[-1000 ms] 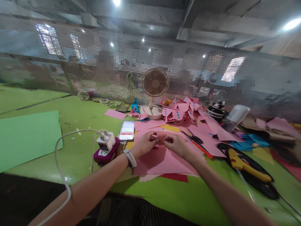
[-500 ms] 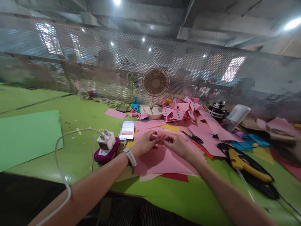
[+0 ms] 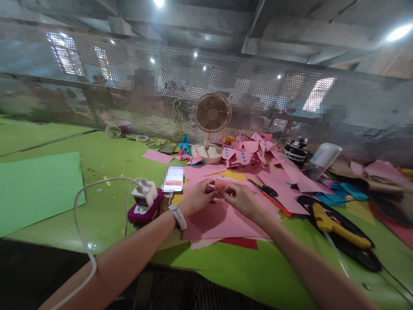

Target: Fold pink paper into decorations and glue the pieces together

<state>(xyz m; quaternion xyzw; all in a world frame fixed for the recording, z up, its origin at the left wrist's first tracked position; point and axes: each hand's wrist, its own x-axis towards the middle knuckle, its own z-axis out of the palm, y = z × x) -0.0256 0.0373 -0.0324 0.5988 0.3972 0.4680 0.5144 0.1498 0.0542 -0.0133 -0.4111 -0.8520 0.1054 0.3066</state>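
A: In the head view, what is the left hand (image 3: 201, 196) doing?

B: It is pinching a small pink paper piece (image 3: 222, 182) in a narrow grip, thumb close to fingers. The wrist is wearing a white watch (image 3: 177, 217).

A: And the right hand (image 3: 241, 199)?

B: It is holding the other side of that piece, also narrowly. The fingers are partly covering the paper, so I can't tell how it is folding.

A: Where is the piece sitting?

B: Between the two hands, over the far part of some pink sheets (image 3: 221, 223). I can't tell whether it is touching them.

A: What is lying around the hands?

B: Black scissors (image 3: 269, 190) are lying to the right, just beside an orange-red strip (image 3: 282, 207). Farther right, a yellow tool (image 3: 342, 230) is resting on a black tray (image 3: 363, 261). To the left, a phone (image 3: 173, 180) is lying near a purple power strip (image 3: 146, 214), which is bearing a white charger (image 3: 144, 194).

A: And behind them?

B: A heap of folded pink shapes (image 3: 250, 151) is lying beside a fan (image 3: 212, 113). Everything is resting on a green table (image 3: 243, 269).
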